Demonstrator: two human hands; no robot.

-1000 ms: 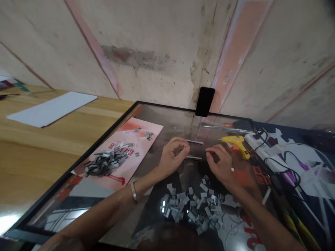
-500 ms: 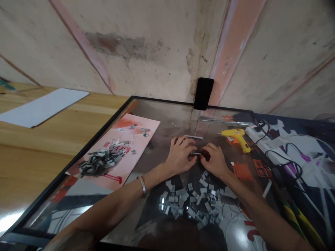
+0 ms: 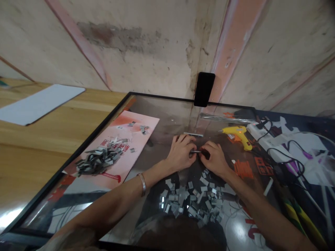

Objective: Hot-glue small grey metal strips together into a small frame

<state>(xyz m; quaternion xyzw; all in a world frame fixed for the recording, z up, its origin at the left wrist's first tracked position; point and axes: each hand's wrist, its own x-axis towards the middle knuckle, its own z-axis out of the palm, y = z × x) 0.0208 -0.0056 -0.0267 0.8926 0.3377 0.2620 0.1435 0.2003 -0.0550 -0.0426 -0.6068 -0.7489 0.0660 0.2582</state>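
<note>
Over the middle of the dark glossy tabletop, my left hand (image 3: 181, 152) and my right hand (image 3: 213, 157) almost meet. Between their fingertips is a small thin metal piece (image 3: 195, 151), pinched by my left hand at one end and by my right hand at the other. Just beyond my fingers lies a narrow metal strip (image 3: 193, 134). Many small silvery rectangular pieces (image 3: 192, 202) lie scattered nearer to me, below my hands. A bracelet is on my left wrist.
A pink sheet (image 3: 141, 139) at left bears a heap of grey pieces (image 3: 98, 160). At right are a yellow glue gun (image 3: 239, 134), a power strip (image 3: 264, 137) with cables, and orange pieces (image 3: 243, 169). A black phone (image 3: 204, 89) leans on the wall.
The camera view has shifted slightly. My hands stay close together around the small piece, with only slight finger movement.
</note>
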